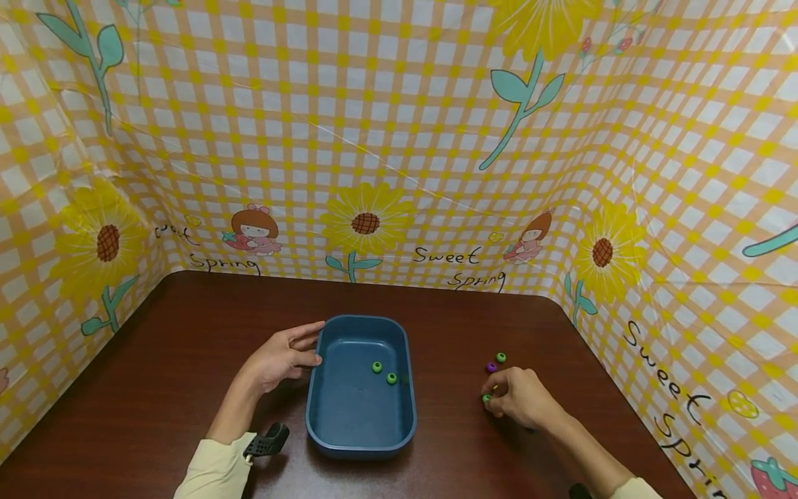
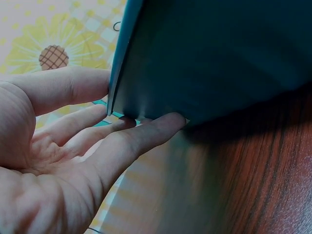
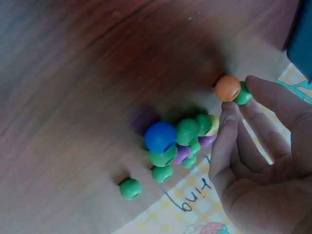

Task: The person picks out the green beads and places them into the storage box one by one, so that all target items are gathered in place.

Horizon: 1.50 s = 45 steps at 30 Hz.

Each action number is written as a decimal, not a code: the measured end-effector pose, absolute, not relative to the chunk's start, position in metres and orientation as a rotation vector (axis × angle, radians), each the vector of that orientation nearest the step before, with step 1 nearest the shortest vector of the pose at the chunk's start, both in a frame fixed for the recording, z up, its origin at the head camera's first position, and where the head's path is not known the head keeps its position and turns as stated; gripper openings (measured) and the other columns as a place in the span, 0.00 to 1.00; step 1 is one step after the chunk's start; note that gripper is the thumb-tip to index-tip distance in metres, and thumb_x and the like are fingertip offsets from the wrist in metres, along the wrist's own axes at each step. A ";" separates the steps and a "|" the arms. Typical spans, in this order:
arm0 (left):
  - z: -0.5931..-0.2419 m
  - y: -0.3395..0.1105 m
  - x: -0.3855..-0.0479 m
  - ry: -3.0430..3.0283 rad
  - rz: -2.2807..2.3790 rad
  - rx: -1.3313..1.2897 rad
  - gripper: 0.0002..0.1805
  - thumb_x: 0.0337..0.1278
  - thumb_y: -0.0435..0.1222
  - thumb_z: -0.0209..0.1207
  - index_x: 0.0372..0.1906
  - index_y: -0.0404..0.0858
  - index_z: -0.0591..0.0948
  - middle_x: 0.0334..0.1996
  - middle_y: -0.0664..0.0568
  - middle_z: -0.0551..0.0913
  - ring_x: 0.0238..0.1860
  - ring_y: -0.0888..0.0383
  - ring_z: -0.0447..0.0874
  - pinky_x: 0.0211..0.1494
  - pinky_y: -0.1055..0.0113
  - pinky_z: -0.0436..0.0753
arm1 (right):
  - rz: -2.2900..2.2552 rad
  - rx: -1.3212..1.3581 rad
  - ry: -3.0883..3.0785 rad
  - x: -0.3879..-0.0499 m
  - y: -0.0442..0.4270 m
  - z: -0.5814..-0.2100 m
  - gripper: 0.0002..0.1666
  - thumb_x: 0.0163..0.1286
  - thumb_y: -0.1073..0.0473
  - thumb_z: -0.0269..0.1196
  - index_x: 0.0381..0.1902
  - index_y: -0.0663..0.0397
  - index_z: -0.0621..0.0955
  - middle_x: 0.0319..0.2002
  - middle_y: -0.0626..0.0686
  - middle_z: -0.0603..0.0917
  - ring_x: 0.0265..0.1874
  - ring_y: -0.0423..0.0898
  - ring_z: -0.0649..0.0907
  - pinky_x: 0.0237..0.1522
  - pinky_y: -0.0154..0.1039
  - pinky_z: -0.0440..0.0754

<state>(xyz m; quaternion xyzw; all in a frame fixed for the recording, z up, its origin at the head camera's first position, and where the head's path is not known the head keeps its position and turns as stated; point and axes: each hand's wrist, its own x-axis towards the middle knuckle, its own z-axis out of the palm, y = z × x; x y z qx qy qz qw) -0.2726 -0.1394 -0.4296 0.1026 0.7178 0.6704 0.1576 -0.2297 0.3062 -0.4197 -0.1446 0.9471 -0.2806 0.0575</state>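
Green beads [image 1: 377, 367] lie inside a blue box [image 1: 361, 444]. My left hand [image 1: 283, 360] touches the box's left side with its fingers fairly straight; in the left wrist view the fingertips of that hand [image 2: 83, 141] rest against the rim and outer wall of the box [image 2: 219, 58]. To the right of the box, my right hand [image 1: 524, 398] pinches a small green bead [image 1: 487, 399]. In the right wrist view, an orange bead [image 3: 227, 87] appears against the green bead [image 3: 243, 93] at the fingertips of my right hand [image 3: 268, 161]; whether it is also held, I cannot tell.
Beyond my right hand lie a purple bead [image 1: 491, 367] and a green bead [image 1: 501, 357]. The right wrist view shows a cluster with a blue bead [image 3: 160, 137], several green ones, purple ones and a yellow bead [image 3: 212, 125]. Checked cloth [image 1: 386, 138] surrounds the brown table [image 1: 218, 312].
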 end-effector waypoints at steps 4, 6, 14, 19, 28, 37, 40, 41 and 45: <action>-0.430 -0.140 -0.272 2.053 1.919 0.294 0.38 0.65 0.26 0.59 0.79 0.36 0.60 0.75 0.32 0.64 0.62 0.35 0.80 0.49 0.54 0.86 | -0.823 -0.462 2.889 -0.232 0.303 -0.418 0.07 0.59 0.64 0.73 0.37 0.55 0.88 0.26 0.47 0.88 0.22 0.40 0.83 0.24 0.34 0.79; -0.431 -0.140 -0.272 2.057 1.920 0.288 0.38 0.65 0.26 0.59 0.79 0.36 0.60 0.75 0.33 0.64 0.62 0.35 0.80 0.49 0.55 0.86 | -0.809 -0.474 2.900 -0.234 0.300 -0.417 0.07 0.60 0.63 0.73 0.37 0.54 0.88 0.29 0.46 0.89 0.23 0.38 0.83 0.25 0.34 0.79; -0.431 -0.142 -0.270 2.050 1.927 0.290 0.39 0.65 0.26 0.59 0.79 0.35 0.59 0.75 0.32 0.63 0.61 0.35 0.81 0.46 0.58 0.86 | -0.793 -0.553 2.941 -0.242 0.287 -0.407 0.07 0.62 0.63 0.71 0.39 0.53 0.89 0.33 0.47 0.90 0.29 0.40 0.85 0.29 0.34 0.81; -0.431 -0.142 -0.269 2.039 1.938 0.293 0.39 0.66 0.25 0.59 0.79 0.35 0.59 0.75 0.32 0.63 0.61 0.35 0.81 0.46 0.58 0.86 | -0.817 -0.578 2.949 -0.248 0.278 -0.400 0.08 0.61 0.64 0.71 0.40 0.54 0.89 0.36 0.49 0.90 0.31 0.41 0.85 0.30 0.34 0.81; -0.432 -0.141 -0.271 2.029 1.937 0.295 0.39 0.66 0.26 0.59 0.79 0.35 0.59 0.75 0.32 0.63 0.62 0.35 0.80 0.48 0.56 0.86 | -0.827 -0.588 2.962 -0.258 0.262 -0.388 0.08 0.62 0.64 0.70 0.40 0.52 0.89 0.36 0.46 0.90 0.34 0.42 0.86 0.34 0.38 0.82; -0.432 -0.142 -0.271 2.019 1.942 0.305 0.39 0.66 0.25 0.58 0.79 0.34 0.58 0.75 0.32 0.63 0.62 0.36 0.80 0.45 0.60 0.86 | -0.863 -0.681 2.974 -0.266 0.241 -0.380 0.07 0.62 0.63 0.70 0.39 0.50 0.89 0.34 0.47 0.89 0.33 0.42 0.86 0.33 0.38 0.81; -0.432 -0.141 -0.271 2.021 1.942 0.303 0.39 0.66 0.25 0.58 0.79 0.34 0.59 0.75 0.31 0.63 0.63 0.36 0.80 0.46 0.58 0.86 | -0.883 -0.680 2.975 -0.268 0.233 -0.378 0.07 0.61 0.63 0.71 0.38 0.49 0.89 0.33 0.46 0.89 0.33 0.42 0.85 0.35 0.38 0.81; -0.431 -0.141 -0.271 2.028 1.937 0.302 0.38 0.66 0.25 0.58 0.79 0.35 0.59 0.75 0.31 0.63 0.63 0.36 0.80 0.47 0.58 0.86 | -0.890 -0.678 2.972 -0.268 0.231 -0.378 0.07 0.61 0.63 0.71 0.38 0.48 0.89 0.33 0.46 0.89 0.33 0.42 0.85 0.35 0.38 0.81; -0.429 -0.139 -0.270 2.042 1.929 0.297 0.38 0.66 0.26 0.59 0.79 0.35 0.60 0.75 0.32 0.64 0.63 0.35 0.80 0.50 0.54 0.86 | -0.903 -0.694 2.970 -0.270 0.223 -0.375 0.08 0.62 0.63 0.70 0.39 0.48 0.89 0.34 0.46 0.89 0.33 0.42 0.86 0.35 0.38 0.82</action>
